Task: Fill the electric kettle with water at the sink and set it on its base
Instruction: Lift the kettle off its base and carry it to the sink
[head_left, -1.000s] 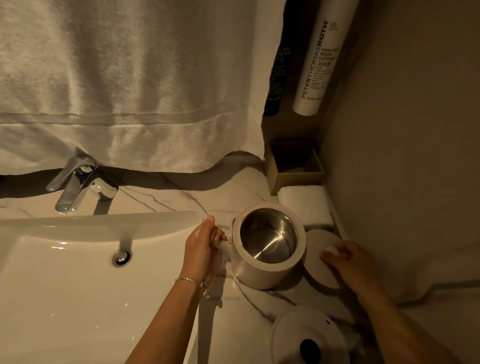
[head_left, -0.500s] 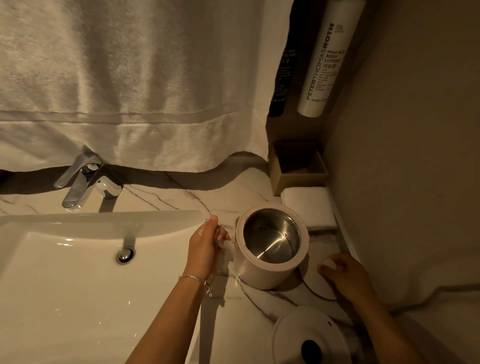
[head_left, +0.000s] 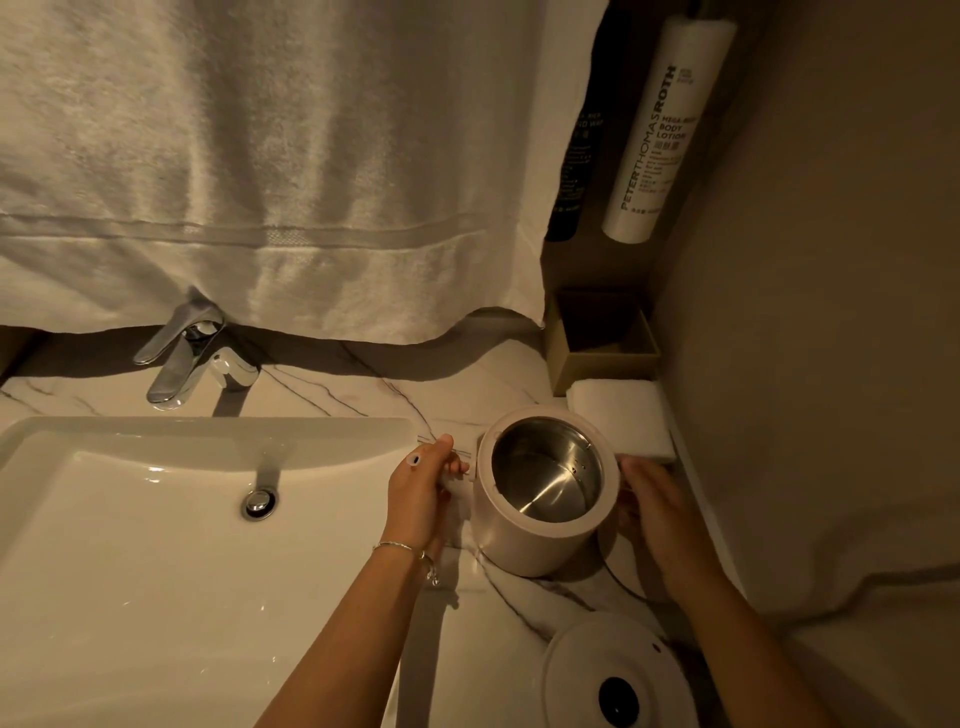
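Observation:
The white electric kettle stands lidless on the marble counter, right of the sink. Its steel inside is shiny; I cannot tell whether it holds water. My left hand is closed on the handle at the kettle's left side. My right hand lies low against the kettle's right wall, with its fingertips hidden behind the kettle. The base is hidden; only a thin dark cord shows by the kettle's foot. The round white lid lies on the counter in front.
A chrome faucet stands behind the basin under a hanging white towel. A folded white cloth and a small open box sit behind the kettle. A lotion tube and a dark bottle hang above. A wall closes the right side.
The kettle has shifted right, covering the round base that showed beside it. My right hand moved from the base up against the kettle's right side. My left hand kept the handle.

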